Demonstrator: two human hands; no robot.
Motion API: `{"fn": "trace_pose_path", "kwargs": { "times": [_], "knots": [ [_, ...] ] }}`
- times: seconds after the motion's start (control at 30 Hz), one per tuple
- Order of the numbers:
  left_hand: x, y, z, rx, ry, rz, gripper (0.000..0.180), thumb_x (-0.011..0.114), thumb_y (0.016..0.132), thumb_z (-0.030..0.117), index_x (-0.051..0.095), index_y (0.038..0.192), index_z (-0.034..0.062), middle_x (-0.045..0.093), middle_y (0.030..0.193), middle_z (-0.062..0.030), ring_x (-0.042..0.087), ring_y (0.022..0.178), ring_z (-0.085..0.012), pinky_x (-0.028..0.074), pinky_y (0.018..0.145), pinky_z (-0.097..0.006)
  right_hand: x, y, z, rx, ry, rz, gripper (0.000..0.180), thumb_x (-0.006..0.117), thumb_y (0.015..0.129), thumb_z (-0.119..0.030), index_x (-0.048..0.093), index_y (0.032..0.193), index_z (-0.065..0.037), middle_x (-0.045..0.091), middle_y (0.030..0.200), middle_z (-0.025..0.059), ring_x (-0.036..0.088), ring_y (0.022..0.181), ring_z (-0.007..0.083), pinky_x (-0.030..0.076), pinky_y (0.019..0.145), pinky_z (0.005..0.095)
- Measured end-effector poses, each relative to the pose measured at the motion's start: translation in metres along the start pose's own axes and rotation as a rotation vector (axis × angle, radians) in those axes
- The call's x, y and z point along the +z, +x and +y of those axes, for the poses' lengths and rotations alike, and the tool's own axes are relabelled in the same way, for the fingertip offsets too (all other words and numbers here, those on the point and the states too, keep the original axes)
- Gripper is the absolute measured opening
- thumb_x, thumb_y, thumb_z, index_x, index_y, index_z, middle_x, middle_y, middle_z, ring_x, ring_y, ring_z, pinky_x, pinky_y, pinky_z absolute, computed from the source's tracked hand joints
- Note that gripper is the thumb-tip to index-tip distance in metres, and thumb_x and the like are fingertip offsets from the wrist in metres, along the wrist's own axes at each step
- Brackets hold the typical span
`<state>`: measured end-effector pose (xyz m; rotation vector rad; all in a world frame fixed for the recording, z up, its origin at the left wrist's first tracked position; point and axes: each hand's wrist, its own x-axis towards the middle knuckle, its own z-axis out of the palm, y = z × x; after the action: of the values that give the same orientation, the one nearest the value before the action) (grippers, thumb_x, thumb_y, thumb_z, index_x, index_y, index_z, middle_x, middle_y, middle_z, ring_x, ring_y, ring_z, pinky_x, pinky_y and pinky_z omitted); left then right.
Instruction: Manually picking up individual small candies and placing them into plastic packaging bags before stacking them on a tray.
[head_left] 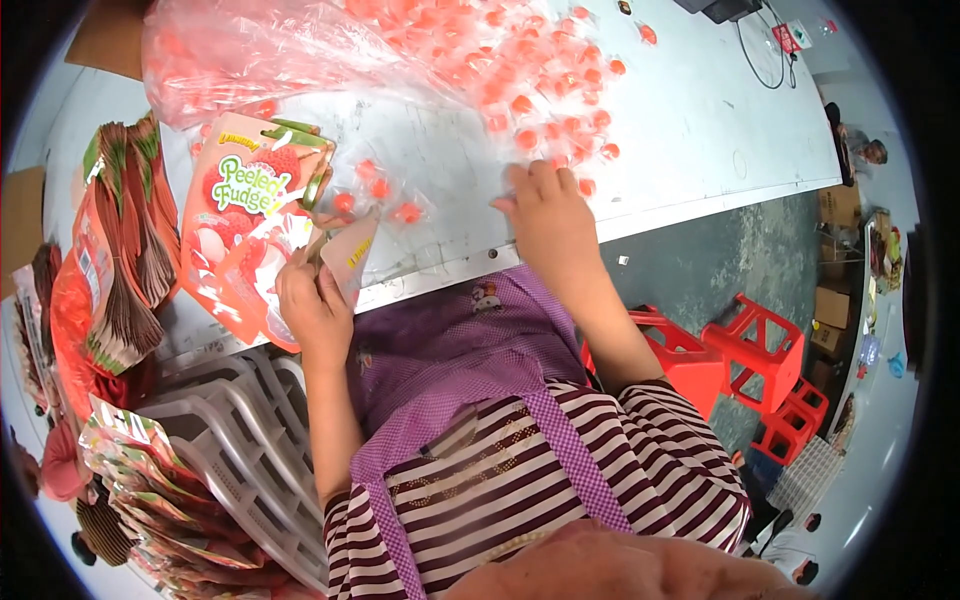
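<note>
My left hand [315,300] is closed on the top of a pink and red candy pouch [262,265], pinching its edge near the front of the table. More printed pouches [225,175] lie flat under and behind it. My right hand [550,215] rests at the table's front edge, thumb apart, fingertips at the near side of a heap of red candies in clear wrappers [520,100]. What lies beneath those fingers is hidden. Between the two hands sit several loose wrapped candies [378,188].
A large clear plastic bag [270,50] of candies covers the far left of the table. Stacked empty-looking pouches [125,240] stand at the left edge. Grey plastic crates [225,420] and more pouches [170,500] are below left. Red stools [755,350] stand on the floor at right.
</note>
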<state>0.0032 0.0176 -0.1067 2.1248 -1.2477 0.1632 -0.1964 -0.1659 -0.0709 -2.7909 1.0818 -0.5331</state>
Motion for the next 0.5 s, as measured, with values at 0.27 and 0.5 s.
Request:
{"fn": "trace_pose_path", "kwargs": {
  "times": [0.27, 0.5],
  "knots": [
    [-0.001, 0.0, 0.002, 0.006, 0.015, 0.013, 0.011, 0.055, 0.082, 0.003, 0.047, 0.088, -0.0013, 0.057, 0.098, -0.0225, 0.052, 0.093, -0.0405, 0.041, 0.08, -0.045, 0.012, 0.008, -0.035, -0.153, 0.131, 0.031, 0.038, 0.065, 0.073, -0.018, 0.055, 0.104, 0.0, 0.053, 0.094, 0.0113, 0.051, 0.082, 0.027, 0.047, 0.067, 0.0343],
    [-0.001, -0.001, 0.001, -0.002, -0.006, 0.009, 0.012, 0.055, 0.081, 0.004, 0.047, 0.088, -0.0011, 0.056, 0.1, -0.0227, 0.052, 0.091, -0.0399, 0.041, 0.079, -0.045, 0.011, 0.026, -0.036, -0.414, 0.227, 0.218, 0.036, 0.065, 0.075, -0.014, 0.055, 0.107, -0.001, 0.054, 0.107, 0.0168, 0.052, 0.089, 0.0314, 0.046, 0.075, 0.0369]
  ]
}}
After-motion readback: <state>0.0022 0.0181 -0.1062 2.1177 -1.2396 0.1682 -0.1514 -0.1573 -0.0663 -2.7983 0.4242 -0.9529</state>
